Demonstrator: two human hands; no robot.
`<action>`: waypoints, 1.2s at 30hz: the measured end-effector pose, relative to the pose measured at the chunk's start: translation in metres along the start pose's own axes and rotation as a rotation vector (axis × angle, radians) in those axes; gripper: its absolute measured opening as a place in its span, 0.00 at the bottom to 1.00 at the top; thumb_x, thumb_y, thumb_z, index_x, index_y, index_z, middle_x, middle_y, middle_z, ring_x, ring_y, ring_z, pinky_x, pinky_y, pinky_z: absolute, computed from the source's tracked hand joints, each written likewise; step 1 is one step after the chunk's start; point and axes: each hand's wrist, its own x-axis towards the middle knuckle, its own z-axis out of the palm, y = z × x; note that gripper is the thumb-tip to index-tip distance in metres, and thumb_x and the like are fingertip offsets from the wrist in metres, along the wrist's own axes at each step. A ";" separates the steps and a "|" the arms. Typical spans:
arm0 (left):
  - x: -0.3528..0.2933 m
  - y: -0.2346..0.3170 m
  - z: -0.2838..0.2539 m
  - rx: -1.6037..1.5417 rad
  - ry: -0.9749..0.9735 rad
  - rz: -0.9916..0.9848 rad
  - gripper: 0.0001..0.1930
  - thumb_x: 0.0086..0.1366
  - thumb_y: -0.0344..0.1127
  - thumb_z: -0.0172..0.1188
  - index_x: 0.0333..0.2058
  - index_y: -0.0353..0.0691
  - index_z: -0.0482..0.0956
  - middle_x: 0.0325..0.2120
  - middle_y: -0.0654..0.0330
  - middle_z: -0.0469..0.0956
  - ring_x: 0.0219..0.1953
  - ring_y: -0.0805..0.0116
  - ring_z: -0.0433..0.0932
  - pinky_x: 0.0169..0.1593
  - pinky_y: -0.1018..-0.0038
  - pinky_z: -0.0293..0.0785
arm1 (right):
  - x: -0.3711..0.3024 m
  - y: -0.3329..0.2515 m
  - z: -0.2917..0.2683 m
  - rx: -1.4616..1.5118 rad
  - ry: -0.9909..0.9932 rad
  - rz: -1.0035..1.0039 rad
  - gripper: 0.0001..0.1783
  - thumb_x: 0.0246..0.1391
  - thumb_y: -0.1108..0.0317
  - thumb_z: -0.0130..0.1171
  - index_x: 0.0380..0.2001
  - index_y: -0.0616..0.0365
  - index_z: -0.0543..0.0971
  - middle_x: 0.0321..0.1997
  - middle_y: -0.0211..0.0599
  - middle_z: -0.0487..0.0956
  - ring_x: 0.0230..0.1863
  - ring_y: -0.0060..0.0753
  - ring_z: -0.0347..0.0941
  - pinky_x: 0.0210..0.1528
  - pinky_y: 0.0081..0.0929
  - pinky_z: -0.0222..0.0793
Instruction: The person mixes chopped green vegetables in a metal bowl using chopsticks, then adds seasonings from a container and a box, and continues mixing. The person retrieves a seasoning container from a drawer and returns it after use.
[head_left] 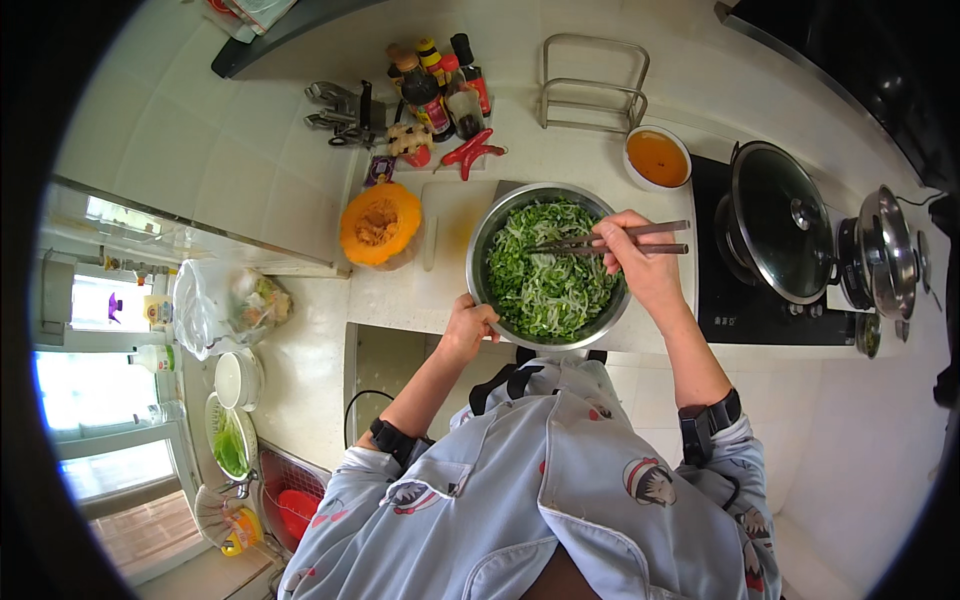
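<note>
A steel mixing bowl (478, 262) rests at the counter's front edge, filled with chopped greens mixed with pale shreds (545, 285). My left hand (470, 326) is closed on the bowl's near left rim. In my right hand (640, 260) is a pair of dark chopsticks (660, 228), their tips down in the greens. Left of the bowl lies a white cutting board (450, 215), partly hidden behind it. A cut orange pumpkin (381, 226) sits at the board's left, its seedy hollow facing up.
Sauce bottles (425, 95), red chilies (470, 152), ginger (410, 138) and a knife holder (345, 112) stand at the back. A bowl of orange liquid (658, 158) is beside the black stove (735, 320), which carries a lidded wok (782, 222). A plastic bag (205, 310) lies far left.
</note>
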 end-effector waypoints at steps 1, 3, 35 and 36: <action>0.000 0.000 -0.001 0.002 -0.012 0.000 0.09 0.47 0.21 0.51 0.31 0.30 0.70 0.22 0.56 0.72 0.18 0.62 0.72 0.18 0.69 0.69 | 0.001 -0.002 0.002 -0.003 -0.063 -0.031 0.08 0.57 0.68 0.55 0.31 0.63 0.78 0.22 0.29 0.76 0.19 0.15 0.67 0.21 0.14 0.64; 0.002 0.000 -0.001 0.000 -0.028 0.003 0.09 0.47 0.21 0.51 0.31 0.30 0.70 0.22 0.55 0.72 0.18 0.62 0.73 0.18 0.69 0.68 | 0.000 -0.003 0.010 -0.028 -0.057 -0.084 0.08 0.57 0.69 0.55 0.31 0.64 0.78 0.23 0.29 0.76 0.21 0.16 0.68 0.22 0.15 0.65; 0.006 0.008 -0.004 -0.119 0.187 0.112 0.09 0.47 0.22 0.50 0.30 0.28 0.68 0.21 0.54 0.70 0.17 0.62 0.69 0.18 0.69 0.67 | -0.024 -0.002 -0.023 -0.032 0.186 0.004 0.12 0.60 0.65 0.53 0.34 0.65 0.77 0.25 0.36 0.78 0.19 0.18 0.68 0.22 0.18 0.66; 0.005 0.008 -0.004 -0.134 0.180 0.131 0.09 0.47 0.21 0.50 0.30 0.28 0.68 0.21 0.54 0.70 0.17 0.62 0.69 0.18 0.69 0.67 | -0.023 0.005 -0.023 -0.011 0.223 0.006 0.12 0.60 0.65 0.53 0.33 0.65 0.77 0.25 0.36 0.77 0.18 0.19 0.67 0.22 0.18 0.66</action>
